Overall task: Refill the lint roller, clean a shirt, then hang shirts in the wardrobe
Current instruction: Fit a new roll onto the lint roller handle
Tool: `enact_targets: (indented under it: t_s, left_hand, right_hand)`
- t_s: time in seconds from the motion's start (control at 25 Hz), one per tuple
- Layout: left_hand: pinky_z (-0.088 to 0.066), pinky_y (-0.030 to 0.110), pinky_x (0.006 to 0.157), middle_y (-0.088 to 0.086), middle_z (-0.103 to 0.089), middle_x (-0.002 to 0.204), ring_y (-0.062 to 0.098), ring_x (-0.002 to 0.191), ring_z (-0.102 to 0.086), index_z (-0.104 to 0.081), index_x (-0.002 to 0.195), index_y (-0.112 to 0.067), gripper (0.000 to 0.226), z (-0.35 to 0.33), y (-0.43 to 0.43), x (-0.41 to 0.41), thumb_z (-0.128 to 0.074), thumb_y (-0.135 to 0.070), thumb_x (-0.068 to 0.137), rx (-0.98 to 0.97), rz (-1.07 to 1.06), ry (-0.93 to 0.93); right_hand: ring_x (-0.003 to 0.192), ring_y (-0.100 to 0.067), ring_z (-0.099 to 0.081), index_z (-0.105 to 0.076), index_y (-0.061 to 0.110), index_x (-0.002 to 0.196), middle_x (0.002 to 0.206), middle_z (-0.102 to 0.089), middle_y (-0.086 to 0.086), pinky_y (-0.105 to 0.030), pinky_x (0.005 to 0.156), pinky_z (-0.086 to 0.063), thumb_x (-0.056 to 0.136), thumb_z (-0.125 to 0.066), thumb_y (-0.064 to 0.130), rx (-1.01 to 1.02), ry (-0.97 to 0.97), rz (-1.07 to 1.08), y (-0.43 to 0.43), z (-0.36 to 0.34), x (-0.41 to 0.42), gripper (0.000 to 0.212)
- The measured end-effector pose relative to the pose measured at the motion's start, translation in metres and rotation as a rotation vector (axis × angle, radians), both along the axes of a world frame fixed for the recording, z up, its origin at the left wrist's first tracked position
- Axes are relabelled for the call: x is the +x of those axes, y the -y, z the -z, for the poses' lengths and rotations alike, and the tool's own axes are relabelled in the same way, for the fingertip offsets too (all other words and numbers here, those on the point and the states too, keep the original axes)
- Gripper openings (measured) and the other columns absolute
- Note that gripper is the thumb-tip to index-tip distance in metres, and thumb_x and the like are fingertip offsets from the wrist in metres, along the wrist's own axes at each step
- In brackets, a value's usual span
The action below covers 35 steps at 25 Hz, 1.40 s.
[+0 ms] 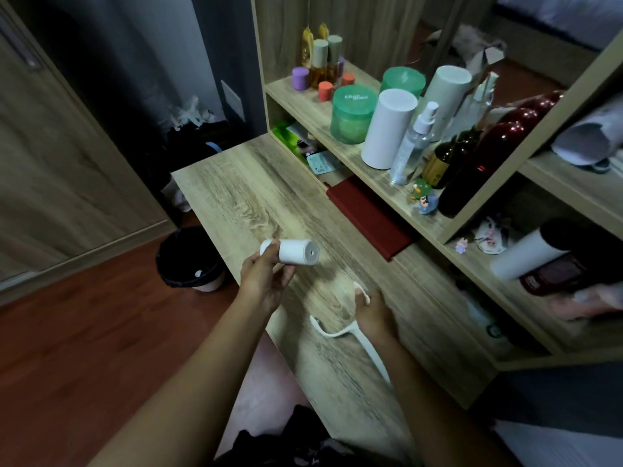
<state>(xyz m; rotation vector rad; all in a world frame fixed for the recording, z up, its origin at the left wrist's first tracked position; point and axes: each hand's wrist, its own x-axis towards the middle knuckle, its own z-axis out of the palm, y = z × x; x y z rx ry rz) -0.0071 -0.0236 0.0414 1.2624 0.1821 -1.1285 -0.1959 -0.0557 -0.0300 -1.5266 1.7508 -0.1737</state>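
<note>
Partly hidden | left hand (263,281) grips roll (296,252) | right hand (372,315) clasps blurred handle (367,352)

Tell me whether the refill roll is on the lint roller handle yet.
Not yet. The left hand holds the white refill roll apart above the desk, while the right hand holds the bare white handle.

A home bedroom is showing here: a wood-grain worktop (256,197) is meeting shelves (350,153) of toiletry bottles (413,146) at two o'clock, a lined bin (190,261) sitting at nine o'clock.
</note>
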Motion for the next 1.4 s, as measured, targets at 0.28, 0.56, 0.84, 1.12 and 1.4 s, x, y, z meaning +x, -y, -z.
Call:
enact_targets:
  t_s: [0.28,0.56,0.84,1.12,1.4]
  left_hand:
    - [-0.050,0.028,0.060,0.007,-0.051,0.088,0.018,0.082,-0.053,-0.052,0.093,-0.015,0.003,-0.011,-0.014,0.027,-0.053,-0.017,0.093,0.069,0.116,0.020]
    - [-0.051,0.035,0.066,0.012,-0.054,0.092,0.023,0.079,-0.057,-0.048,0.113,-0.013,0.023,-0.022,-0.019,0.018,-0.050,-0.017,0.091,0.027,0.352,0.038]
    - [-0.045,0.037,0.075,0.009,-0.057,0.093,0.021,0.081,-0.055,-0.052,0.101,-0.022,0.011,-0.021,-0.019,0.008,-0.049,-0.016,0.092,-0.057,0.403,0.130]
    - [-0.043,0.041,0.080,0.007,-0.056,0.095,0.022,0.079,-0.056,-0.052,0.110,-0.020,0.021,-0.019,-0.019,0.003,-0.053,-0.014,0.091,-0.098,0.446,0.229]
    - [-0.049,0.038,0.076,0.010,-0.056,0.105,0.024,0.089,-0.057,-0.051,0.113,-0.024,0.023,-0.024,-0.019,-0.003,-0.047,-0.012,0.094,-0.150,0.498,0.203]
  right_hand:
    - [0.066,-0.024,-0.055,-0.046,0.036,0.082,0.068,-0.053,0.000,-0.037,0.063,-0.043,0.094,-0.031,0.041,-0.089,0.311,-0.283,0.021,-0.081,0.037,0.020]
    - [0.080,-0.024,-0.061,-0.053,0.030,0.118,0.088,-0.067,-0.002,-0.036,0.070,-0.047,0.097,-0.031,0.034,-0.470,0.154,-0.525,0.027,-0.118,0.047,0.031]
    - [0.079,-0.031,-0.062,-0.057,0.030,0.112,0.076,-0.064,-0.003,-0.035,0.066,-0.045,0.096,-0.033,0.037,-0.477,0.150,-0.443,0.026,-0.121,0.048,0.030]
    - [0.102,-0.031,-0.060,-0.057,0.032,0.119,0.109,-0.069,-0.006,-0.037,0.078,-0.045,0.097,-0.034,0.037,-0.441,0.106,-0.432,0.027,-0.129,0.052,0.032]
    - [0.101,-0.032,-0.060,-0.059,0.032,0.116,0.108,-0.068,-0.006,-0.032,0.069,-0.034,0.096,-0.036,0.039,-0.428,0.045,-0.380,0.024,-0.127,0.057,0.031]
